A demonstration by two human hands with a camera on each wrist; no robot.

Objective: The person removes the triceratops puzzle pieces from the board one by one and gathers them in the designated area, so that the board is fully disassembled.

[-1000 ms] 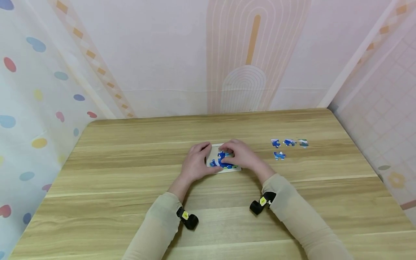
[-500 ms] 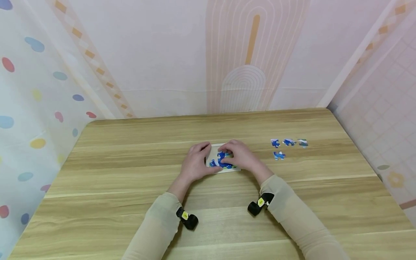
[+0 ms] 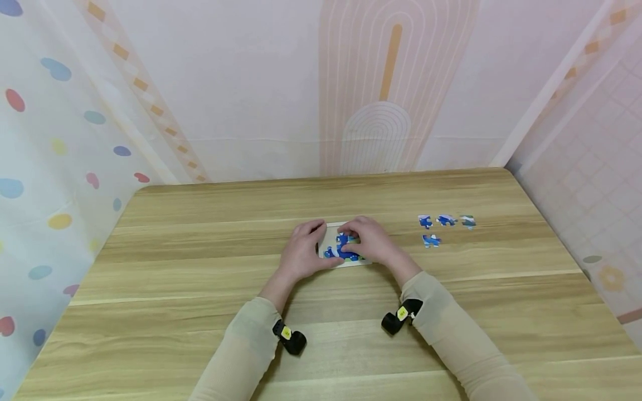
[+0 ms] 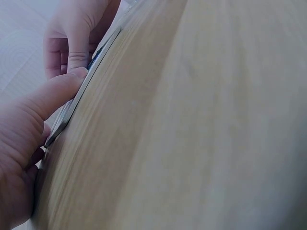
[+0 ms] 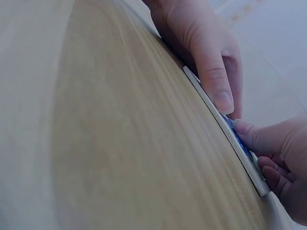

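A small white puzzle board [image 3: 331,240] with a part-built blue picture lies at the table's middle. My left hand [image 3: 315,240] grips its left side, thumb on the near edge [image 4: 57,93] and fingers curled at the far corner. My right hand [image 3: 352,236] is curled over the board's right part, and its thumb [image 5: 249,134] and fingers pinch a blue puzzle piece [image 5: 236,130] set on the board. In the right wrist view the left hand's thumb [image 5: 216,81] lies on the board's edge [image 5: 218,117]. The hands hide most of the picture.
Several loose blue puzzle pieces [image 3: 431,240] lie on the wooden table [image 3: 200,289] to the right of the board, three in a row [image 3: 446,220] and one below. Patterned curtains close in the table's back and sides.
Both hands stay on the board. The right forearm has slid a little to the left.
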